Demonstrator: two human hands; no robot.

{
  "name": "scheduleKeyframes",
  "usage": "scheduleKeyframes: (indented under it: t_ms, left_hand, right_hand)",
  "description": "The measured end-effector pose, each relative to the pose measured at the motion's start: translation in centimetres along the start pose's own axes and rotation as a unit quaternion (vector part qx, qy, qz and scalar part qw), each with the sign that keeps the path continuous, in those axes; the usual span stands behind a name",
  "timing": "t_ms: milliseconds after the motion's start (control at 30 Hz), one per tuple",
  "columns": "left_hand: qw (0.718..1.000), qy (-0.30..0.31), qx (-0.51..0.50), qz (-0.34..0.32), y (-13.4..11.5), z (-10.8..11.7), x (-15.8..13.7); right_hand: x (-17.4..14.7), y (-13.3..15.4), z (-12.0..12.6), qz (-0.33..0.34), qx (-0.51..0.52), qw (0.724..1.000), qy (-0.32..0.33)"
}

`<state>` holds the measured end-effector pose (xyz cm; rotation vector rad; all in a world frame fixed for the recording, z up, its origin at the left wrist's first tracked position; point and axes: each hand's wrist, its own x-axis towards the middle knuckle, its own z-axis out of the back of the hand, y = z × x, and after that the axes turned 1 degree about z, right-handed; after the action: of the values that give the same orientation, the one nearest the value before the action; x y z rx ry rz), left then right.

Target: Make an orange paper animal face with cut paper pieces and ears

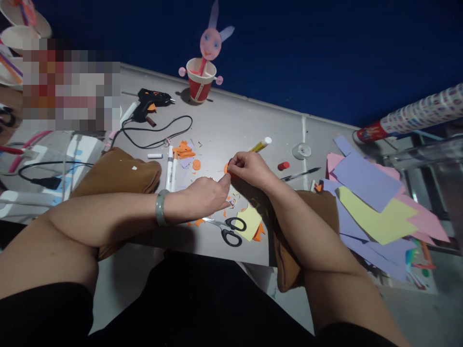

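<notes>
A small orange paper piece (226,168) shows at the fingertips of my right hand (251,168), which is closed in a pinch on it. My left hand (206,196) meets it from the other side, thumb and index finger closed at the same piece; its edge is mostly hidden by the fingers. Below the hands lie black-handled scissors (231,231), partly on a yellow paper sheet (249,221). Orange scraps (184,150) and small orange discs (196,165) are left of my hands. Beyond my right hand is a yellow glue tube (261,144) with a white end.
A black glue gun (150,103) with its cord lies at the back left, near a red paper cup (200,89) bearing a pink rabbit face. White markers (170,168) lie left; a pen (300,174) and red cap (283,166) right. Coloured paper (369,180) is piled far right.
</notes>
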<state>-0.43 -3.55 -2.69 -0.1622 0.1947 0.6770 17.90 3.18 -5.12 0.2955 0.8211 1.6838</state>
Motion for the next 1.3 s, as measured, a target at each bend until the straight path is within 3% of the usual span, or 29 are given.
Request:
scheduleKeyframes:
  t_ms: [433, 533, 633, 733, 867, 967, 1300]
  left_hand:
    - [1.0, 0.014, -0.022, 0.002, 0.0, 0.3, 0.0]
    - [1.0, 0.019, -0.019, 0.004, 0.1, 0.5, 0.0]
    - [1.0, 0.021, -0.012, 0.006, 0.1, 0.6, 0.0]
    - [0.999, 0.029, -0.014, 0.008, 0.1, 0.6, -0.1]
    - [0.999, 0.04, -0.027, 0.011, 0.2, 0.5, 0.0]
    - [0.998, 0.047, -0.033, 0.012, 0.2, 0.4, 0.1]
    - [0.999, 0.037, -0.033, 0.005, 0.2, 0.5, -0.1]
  right_hand:
    - [-0.1, 0.1, 0.0, -0.013, 0.031, 0.999, -0.022]
    - [-0.7, 0.1, 0.7, 0.012, 0.047, 0.999, -0.018]
    - [-1.9, 0.3, 1.7, 0.107, -0.032, 0.994, -0.012]
    - [-3.2, 0.7, 2.4, 0.191, -0.186, 0.964, 0.017]
    - [-4.0, 1.0, 2.6, 0.19, -0.346, 0.916, 0.071]
    - [-3.8, 0.8, 2.3, 0.167, -0.391, 0.9, 0.093]
    - [-3.1, -0.2, 1.6, 0.15, -0.303, 0.938, 0.079]
